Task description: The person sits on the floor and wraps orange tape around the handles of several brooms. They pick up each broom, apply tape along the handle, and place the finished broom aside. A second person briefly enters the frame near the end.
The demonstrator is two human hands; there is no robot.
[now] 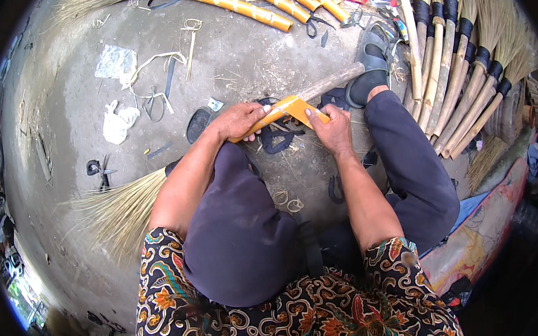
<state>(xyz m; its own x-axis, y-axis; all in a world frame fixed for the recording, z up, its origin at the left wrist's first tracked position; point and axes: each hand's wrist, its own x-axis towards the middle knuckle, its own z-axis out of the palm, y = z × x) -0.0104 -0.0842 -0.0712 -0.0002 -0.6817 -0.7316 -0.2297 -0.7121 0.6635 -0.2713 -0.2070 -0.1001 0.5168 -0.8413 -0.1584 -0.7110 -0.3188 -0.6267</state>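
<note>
Nearest the camera is a patterned batik shirt [293,317] in dark, orange and green, with the person's knees in dark trousers [242,233] rising beyond it. The person sits on a grey concrete floor [241,56].

At far left, a pair of black scissors [98,169] lies on the floor, with a crumpled white scrap [117,123] just beyond it. A fan of pale straw bristles [117,211] spreads out to the left from beside the left knee; this is the head of a broom whose wooden handle [332,82] runs up and to the right across the lap.

The left hand [240,120] is closed around the handle near its middle, fingers curled over a band of yellow tape [289,108] wrapped on the wood. Just to the right, the right hand [332,128] pinches the loose end of that yellow tape, thumb pressed on top, touching the handle.

Further right, the handle's far end rests by a foot in a grey sandal [368,65]. Along the top edge lie finished handles wrapped in yellow [250,8]. At far right, a row of brooms with bare wooden handles and black collars [458,83] leans fanned together, bristles pointing away.
</note>
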